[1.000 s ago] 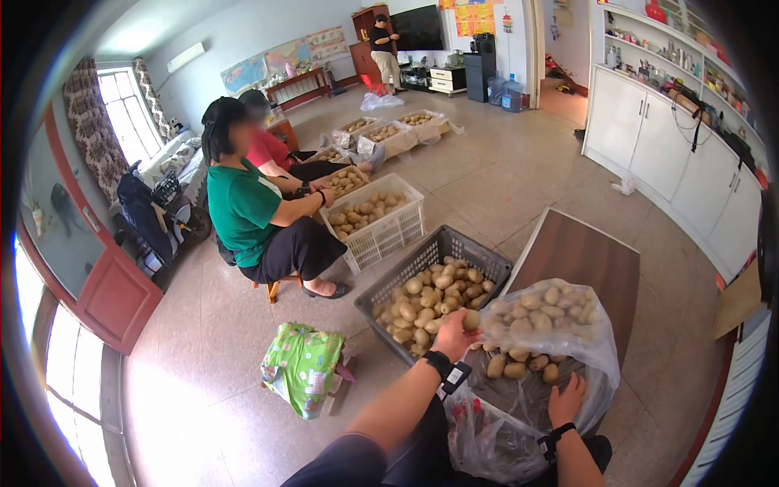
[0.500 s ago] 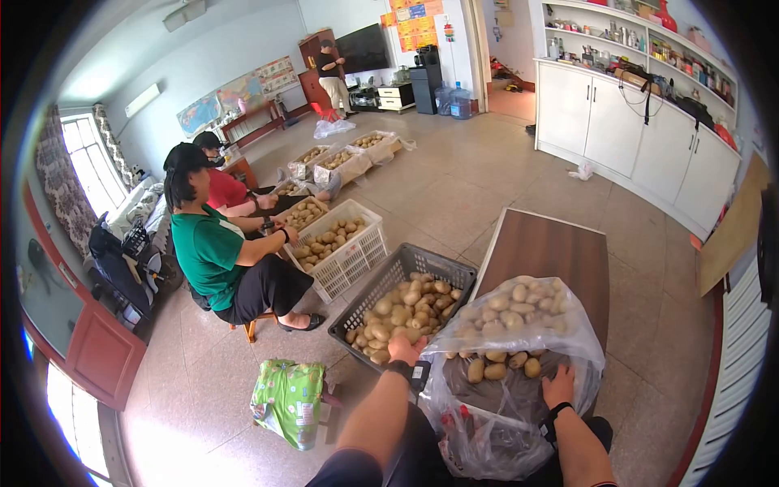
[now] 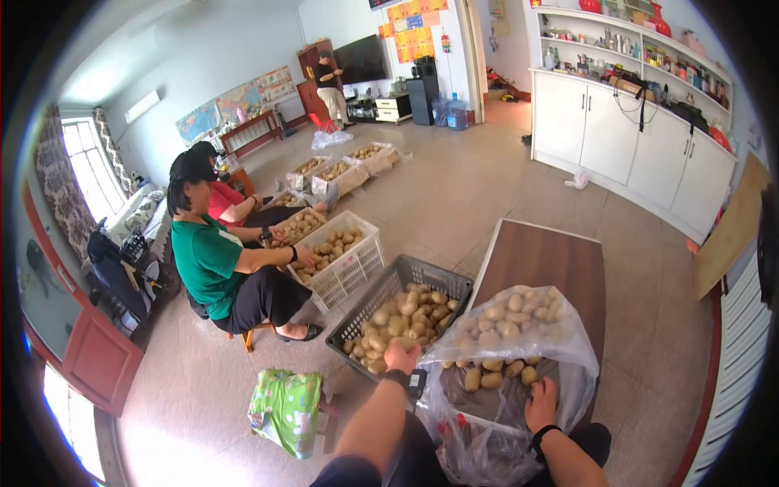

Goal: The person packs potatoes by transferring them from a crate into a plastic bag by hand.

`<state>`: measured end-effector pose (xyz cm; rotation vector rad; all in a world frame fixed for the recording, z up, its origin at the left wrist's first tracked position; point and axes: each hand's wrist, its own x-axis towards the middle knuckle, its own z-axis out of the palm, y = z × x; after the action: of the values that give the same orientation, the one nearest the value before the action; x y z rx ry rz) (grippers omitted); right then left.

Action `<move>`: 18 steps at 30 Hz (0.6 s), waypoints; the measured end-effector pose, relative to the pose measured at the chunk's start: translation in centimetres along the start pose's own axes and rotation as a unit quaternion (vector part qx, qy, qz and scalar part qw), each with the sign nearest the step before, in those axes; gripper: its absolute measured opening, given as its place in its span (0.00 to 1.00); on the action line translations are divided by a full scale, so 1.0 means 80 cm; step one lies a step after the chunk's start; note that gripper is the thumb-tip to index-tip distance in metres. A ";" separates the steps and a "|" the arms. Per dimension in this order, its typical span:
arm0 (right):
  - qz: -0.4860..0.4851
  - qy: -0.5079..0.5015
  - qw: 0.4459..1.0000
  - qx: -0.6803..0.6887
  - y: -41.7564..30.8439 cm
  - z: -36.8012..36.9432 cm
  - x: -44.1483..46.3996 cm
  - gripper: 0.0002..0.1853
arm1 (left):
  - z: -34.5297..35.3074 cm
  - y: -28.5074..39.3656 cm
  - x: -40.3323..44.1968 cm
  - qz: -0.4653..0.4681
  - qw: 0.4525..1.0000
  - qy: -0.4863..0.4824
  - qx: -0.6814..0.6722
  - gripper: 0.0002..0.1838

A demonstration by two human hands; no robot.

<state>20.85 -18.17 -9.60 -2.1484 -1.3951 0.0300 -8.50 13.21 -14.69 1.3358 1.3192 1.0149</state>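
Note:
My left hand (image 3: 402,355) reaches over the near edge of a dark grey crate (image 3: 341,329) of round brown potatoes or fruit (image 3: 406,312); its fingers touch the pile, and their grip is hard to make out. My right hand (image 3: 541,404) rests at the opening of a clear plastic bag (image 3: 572,357), fingers bent and somewhat apart, beside several of the same brown items (image 3: 491,379). More of them show through the bag's film. The bag lies on a dark wooden board (image 3: 535,260) with a pale edge.
A person in green (image 3: 207,252) sits by a white crate (image 3: 349,272); a person in red (image 3: 231,207) sits behind. A standing person (image 3: 329,85) is far back. A green-covered stool (image 3: 286,410) is at left; white cabinets (image 3: 613,130) stand at right.
My left hand has moved from the bag's edge, where it held one brown item, down to the pile in the grey crate. The camera view has turned right.

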 end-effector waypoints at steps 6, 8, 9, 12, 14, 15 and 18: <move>0.078 -0.006 0.996 -0.033 -0.013 -0.010 -0.006 0.34 | -0.003 0.085 -0.042 -0.006 0.996 0.069 0.048 0.28; 0.085 -0.010 0.996 -0.038 -0.018 -0.014 -0.007 0.34 | -0.002 0.078 -0.041 0.004 0.997 0.059 0.058 0.29; 0.092 -0.015 0.995 -0.043 -0.020 -0.015 -0.006 0.34 | -0.001 0.072 -0.039 0.007 0.997 0.055 0.061 0.29; 0.085 -0.013 0.995 -0.055 -0.014 -0.012 -0.007 0.35 | 0.005 0.063 -0.024 -0.086 0.986 0.034 -0.137 0.16; 0.088 -0.021 0.995 -0.051 -0.011 -0.011 -0.008 0.34 | 0.005 0.061 -0.015 -0.223 0.814 0.087 -0.529 0.16; 0.090 -0.029 0.994 -0.045 -0.010 -0.010 -0.008 0.33 | 0.005 0.073 -0.017 -0.223 0.814 0.087 -0.530 0.16; 0.077 -0.035 0.995 -0.053 -0.009 -0.011 -0.008 0.32 | 0.002 0.106 -0.034 -0.263 0.819 0.128 -0.494 0.16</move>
<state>20.26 -18.86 -8.73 -2.3601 -1.2935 0.0915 -6.87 10.93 -6.25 0.0318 0.9855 1.2254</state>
